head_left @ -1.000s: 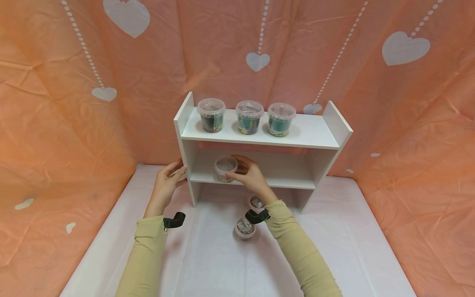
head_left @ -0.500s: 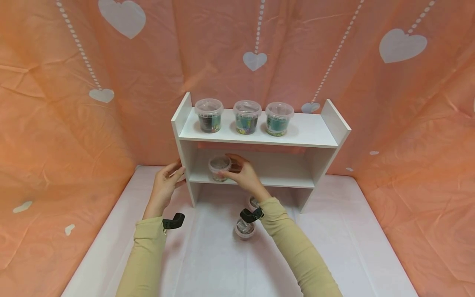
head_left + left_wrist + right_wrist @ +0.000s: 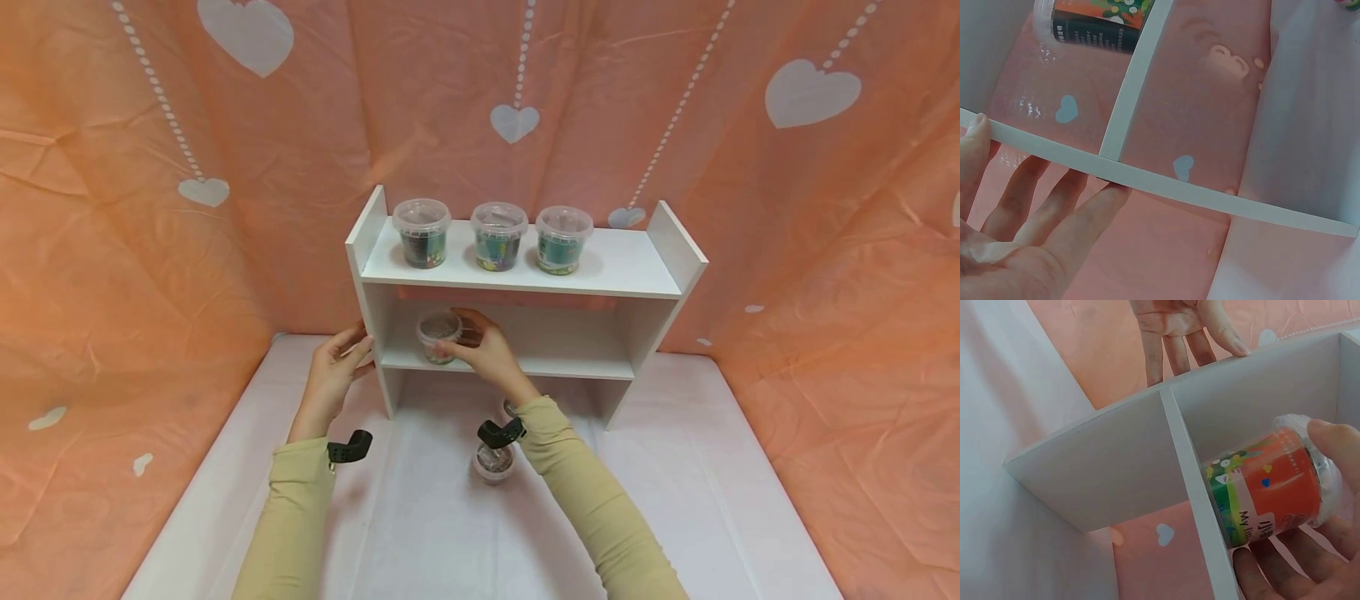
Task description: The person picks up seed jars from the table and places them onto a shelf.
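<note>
My right hand (image 3: 491, 354) grips a clear lidded plastic tub (image 3: 437, 329) at the left part of the white shelf unit's middle board (image 3: 577, 346). Up close in the right wrist view, the tub (image 3: 1266, 487) has an orange and green printed label, and its base is at the board's front edge. The thumb is by the lid and the fingers lie along the opposite side. At the unit's left side panel (image 3: 1166, 184), my left hand (image 3: 330, 387) touches the outer face with extended fingers, its thumb at the front edge.
Three similar tubs, at left (image 3: 423, 237), centre (image 3: 498, 242) and right (image 3: 562, 243), stand along the top board (image 3: 630, 265). Below, another tub (image 3: 493, 460) stands on the white tabletop (image 3: 420, 533), with one more (image 3: 508, 408) partly hidden behind my right wrist. An orange curtain (image 3: 450, 108) hangs behind.
My right hand has moved the tub a little to the left along the middle board, more slowly in the last half second. The left hand has stayed at the side panel.
</note>
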Available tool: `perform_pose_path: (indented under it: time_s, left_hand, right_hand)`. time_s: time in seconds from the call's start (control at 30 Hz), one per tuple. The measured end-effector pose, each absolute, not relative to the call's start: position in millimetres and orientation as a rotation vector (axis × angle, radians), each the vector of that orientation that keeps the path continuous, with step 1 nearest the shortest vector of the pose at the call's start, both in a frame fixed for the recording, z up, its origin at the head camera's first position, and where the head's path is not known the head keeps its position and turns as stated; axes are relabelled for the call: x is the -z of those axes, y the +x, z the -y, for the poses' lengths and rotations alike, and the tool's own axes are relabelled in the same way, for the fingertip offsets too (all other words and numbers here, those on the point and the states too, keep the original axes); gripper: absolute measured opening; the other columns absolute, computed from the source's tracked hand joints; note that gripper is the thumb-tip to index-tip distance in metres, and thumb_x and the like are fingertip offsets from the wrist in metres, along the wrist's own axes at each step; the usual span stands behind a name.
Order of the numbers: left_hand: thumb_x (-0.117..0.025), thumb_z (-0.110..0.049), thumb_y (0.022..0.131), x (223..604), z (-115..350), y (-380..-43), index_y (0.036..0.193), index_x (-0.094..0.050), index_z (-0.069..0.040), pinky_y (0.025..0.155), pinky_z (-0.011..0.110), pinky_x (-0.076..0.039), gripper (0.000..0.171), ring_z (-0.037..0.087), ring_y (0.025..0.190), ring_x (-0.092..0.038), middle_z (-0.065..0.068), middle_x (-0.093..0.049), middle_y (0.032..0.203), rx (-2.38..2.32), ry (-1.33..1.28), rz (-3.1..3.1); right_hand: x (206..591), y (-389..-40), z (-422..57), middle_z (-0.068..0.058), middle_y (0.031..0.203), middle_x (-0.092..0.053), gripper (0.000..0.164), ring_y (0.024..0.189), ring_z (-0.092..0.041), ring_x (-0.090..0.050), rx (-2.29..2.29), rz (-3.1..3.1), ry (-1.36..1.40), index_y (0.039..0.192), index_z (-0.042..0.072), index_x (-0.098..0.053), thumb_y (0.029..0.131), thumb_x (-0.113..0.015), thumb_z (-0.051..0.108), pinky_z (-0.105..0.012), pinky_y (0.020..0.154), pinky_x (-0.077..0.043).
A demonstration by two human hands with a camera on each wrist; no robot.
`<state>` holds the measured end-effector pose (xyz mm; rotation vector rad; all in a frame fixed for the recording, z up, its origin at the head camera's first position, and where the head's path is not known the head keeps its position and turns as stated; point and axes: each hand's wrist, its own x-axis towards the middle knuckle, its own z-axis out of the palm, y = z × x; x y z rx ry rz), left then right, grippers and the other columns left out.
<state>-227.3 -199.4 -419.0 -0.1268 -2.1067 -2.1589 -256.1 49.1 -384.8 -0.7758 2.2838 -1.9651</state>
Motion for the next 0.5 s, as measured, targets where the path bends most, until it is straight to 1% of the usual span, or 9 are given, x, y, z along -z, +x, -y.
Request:
perform_pose_path:
  time_s: [0.2, 0.33, 0.5]
  left_hand:
    - [-0.056, -0.02, 0.098, 419, 199, -227, 0.145, -0.039, -0.002, 0.095, 0.052, -0.043, 0.053, 0.035, 0.126, -0.045, 0.021, -0.042, 0.142, 2.161, -0.117, 2.11]
    - [-0.056, -0.021, 0.098, 419, 199, -226, 0.145, -0.039, -0.002, 0.095, 0.051, -0.044, 0.053, 0.035, 0.126, -0.046, 0.021, -0.042, 0.141, 2.16, -0.112, 2.111]
    - [-0.056, -0.021, 0.098, 419, 200, -227, 0.145, -0.039, -0.001, 0.094, 0.05, -0.044, 0.054, 0.036, 0.125, -0.046, 0.021, -0.042, 0.142, 2.158, -0.109, 2.109]
  right_hand:
    - [385, -255, -54, -0.03, 0.131, -0.049, 0.065, 0.114, -0.042, -0.054, 1.918, -2.265, -0.79, 0.14, -0.009, -0.038, 0.084, -0.071, -0.003, -0.043, 0.094, -0.048]
    - [386, -253, -56, -0.03, 0.135, -0.045, 0.069, 0.117, -0.043, -0.052, 1.921, -2.236, -0.79, 0.142, -0.01, -0.034, 0.084, -0.07, -0.005, -0.041, 0.094, -0.048]
    - [388, -251, -62, -0.032, 0.133, -0.046, 0.068, 0.117, -0.045, -0.051, 1.979, -2.171, -0.771, 0.141, -0.01, -0.035, 0.083, -0.069, -0.008, -0.04, 0.095, -0.048]
